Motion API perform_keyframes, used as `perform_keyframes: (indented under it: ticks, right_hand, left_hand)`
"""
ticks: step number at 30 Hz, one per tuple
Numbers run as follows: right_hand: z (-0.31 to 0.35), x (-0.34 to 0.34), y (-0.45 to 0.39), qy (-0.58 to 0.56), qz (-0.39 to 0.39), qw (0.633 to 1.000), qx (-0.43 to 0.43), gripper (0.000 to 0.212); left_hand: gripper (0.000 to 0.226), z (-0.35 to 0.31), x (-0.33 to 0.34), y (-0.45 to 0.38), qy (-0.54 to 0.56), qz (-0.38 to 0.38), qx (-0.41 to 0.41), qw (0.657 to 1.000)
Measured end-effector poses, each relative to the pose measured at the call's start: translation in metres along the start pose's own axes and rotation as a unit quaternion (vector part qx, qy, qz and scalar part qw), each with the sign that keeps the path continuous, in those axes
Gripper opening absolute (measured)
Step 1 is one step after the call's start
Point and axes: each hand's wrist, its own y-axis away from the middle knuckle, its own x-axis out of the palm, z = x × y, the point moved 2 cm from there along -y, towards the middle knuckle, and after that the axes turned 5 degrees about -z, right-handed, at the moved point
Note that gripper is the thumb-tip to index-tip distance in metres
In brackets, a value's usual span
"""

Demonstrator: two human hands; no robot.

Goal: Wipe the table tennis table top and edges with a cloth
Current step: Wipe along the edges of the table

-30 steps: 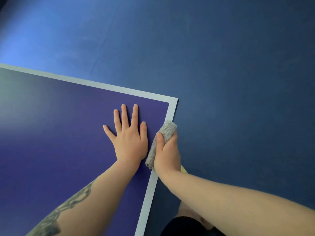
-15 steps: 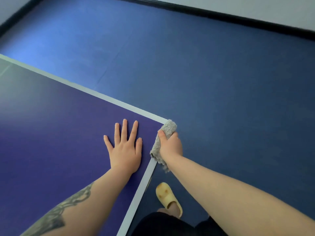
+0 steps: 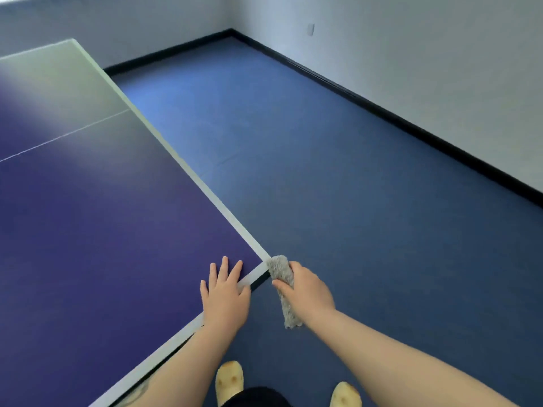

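While the near right corner of the table tennis table [image 3: 117, 230] is being steadied, a grey cloth [image 3: 282, 277] is being gripped in the right hand [image 3: 305, 289], with the fingers curled round its middle. The cloth's far end is being pressed against the very corner of the table, where the two white border lines meet, and its near end is hanging loose below the hand, off the table's side edge. The cloth is seen as fluffy, pale grey and folded into a long narrow strip. The left hand [image 3: 226, 292] is being laid flat on the table top just left of the cloth, fingers straight and spread, across the near white border. The table top is shown as deep blue-purple with a thin white centre line. No readable writing or brand is being shown. Two yellow slippers [image 3: 229, 377] are being worn on the blue floor [image 3: 352, 186] below.
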Motion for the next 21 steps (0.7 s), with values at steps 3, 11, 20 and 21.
perform_keyframes:
  ticks: [3, 11, 20, 21]
  right_hand:
    - [-0.007, -0.024, -0.011, 0.06, 0.022, 0.994, -0.084, 0.039]
    - [-0.026, -0.062, -0.038, 0.147, 0.058, 0.968, -0.194, 0.048]
    - [-0.015, -0.047, -0.077, 0.116, 0.087, 0.972, -0.187, 0.043]
    - [-0.014, -0.045, -0.082, 0.111, 0.094, 0.973, -0.178, 0.043]
  left_hand:
    - [0.056, -0.014, 0.002, 0.013, -0.008, -0.026, -0.016, 1.0]
    - [0.057, -0.048, 0.002, 0.041, 0.0, -0.081, -0.087, 0.993]
    - [0.057, -0.048, 0.001, 0.009, -0.002, -0.078, -0.143, 0.987]
    - [0.057, -0.046, 0.003, 0.002, 0.0, -0.07, -0.147, 0.987]
